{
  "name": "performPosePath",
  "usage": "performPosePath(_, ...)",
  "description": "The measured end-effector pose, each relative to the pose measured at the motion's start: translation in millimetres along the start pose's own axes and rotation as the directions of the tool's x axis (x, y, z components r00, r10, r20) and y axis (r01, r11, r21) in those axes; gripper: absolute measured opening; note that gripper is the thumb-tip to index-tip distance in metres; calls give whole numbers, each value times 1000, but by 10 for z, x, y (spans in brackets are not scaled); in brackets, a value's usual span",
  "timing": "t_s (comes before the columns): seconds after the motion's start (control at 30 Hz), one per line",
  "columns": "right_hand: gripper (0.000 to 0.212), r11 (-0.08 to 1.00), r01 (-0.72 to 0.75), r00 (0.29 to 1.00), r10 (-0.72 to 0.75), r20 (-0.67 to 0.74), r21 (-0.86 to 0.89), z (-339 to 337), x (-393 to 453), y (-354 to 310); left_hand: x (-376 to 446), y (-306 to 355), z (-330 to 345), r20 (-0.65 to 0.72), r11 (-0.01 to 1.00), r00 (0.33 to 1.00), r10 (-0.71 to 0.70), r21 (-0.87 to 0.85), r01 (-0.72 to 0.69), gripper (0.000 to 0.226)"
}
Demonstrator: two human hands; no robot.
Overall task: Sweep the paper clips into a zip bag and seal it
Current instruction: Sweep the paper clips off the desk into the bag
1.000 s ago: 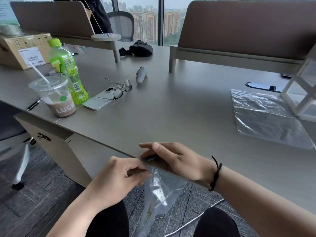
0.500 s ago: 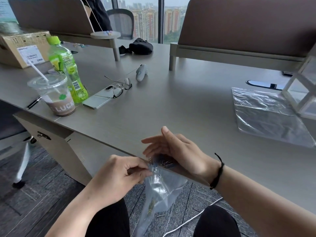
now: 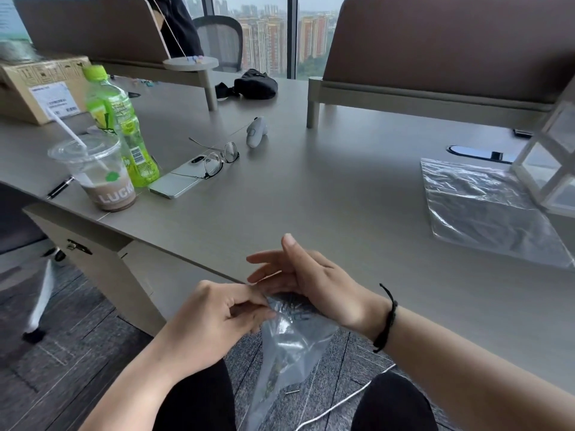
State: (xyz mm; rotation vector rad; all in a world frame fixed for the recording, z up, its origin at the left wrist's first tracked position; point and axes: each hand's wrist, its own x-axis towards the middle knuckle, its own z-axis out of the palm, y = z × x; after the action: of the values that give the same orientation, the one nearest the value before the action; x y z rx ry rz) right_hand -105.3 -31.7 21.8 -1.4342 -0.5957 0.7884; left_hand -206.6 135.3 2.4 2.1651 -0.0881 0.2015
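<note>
A clear zip bag (image 3: 287, 346) hangs below the front edge of the grey table (image 3: 311, 188). My left hand (image 3: 214, 318) pinches the bag's mouth at its left side, just under the table edge. My right hand (image 3: 314, 281) lies on the table at the edge with straight fingers, its heel over the bag's mouth. A dark clump of paper clips (image 3: 294, 306) shows at the mouth, under that hand. More clips sit low inside the bag. One paper clip (image 3: 292, 391) lies on the carpet below.
A second clear bag (image 3: 485, 209) lies flat at the right, beside a white frame (image 3: 553, 163). At the left stand an iced coffee cup (image 3: 99, 175), a green bottle (image 3: 121, 126), a phone (image 3: 177, 185) and glasses (image 3: 217, 157). A white cable (image 3: 339, 402) runs across the floor.
My right hand has drawn back toward the table edge and lifted its fingers, pushing the clips to the bag's mouth. My left hand has kept its pinch on the bag.
</note>
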Motion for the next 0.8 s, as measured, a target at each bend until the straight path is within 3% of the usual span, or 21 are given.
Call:
performPosePath(0.13,73,985,-53,999,51,17,161,29,-14,22,0,26,1,9,1000,1000,1,13,-1,3)
performPosePath(0.27,75,977,-74,997,70,29,201,46,-39,38,1,61,2,15,1000,1000,-5,6,5,2)
performPosePath(0.4,69,964,-83,996,75,39,254,22,-57,24,-8,77,-2,14,999,1000,9,52,-10,21)
performPosePath(0.8,62,982,-119,993,113,46,148,148,-176,79,-62,22,-42,18,999,1000,-3,41,2,3)
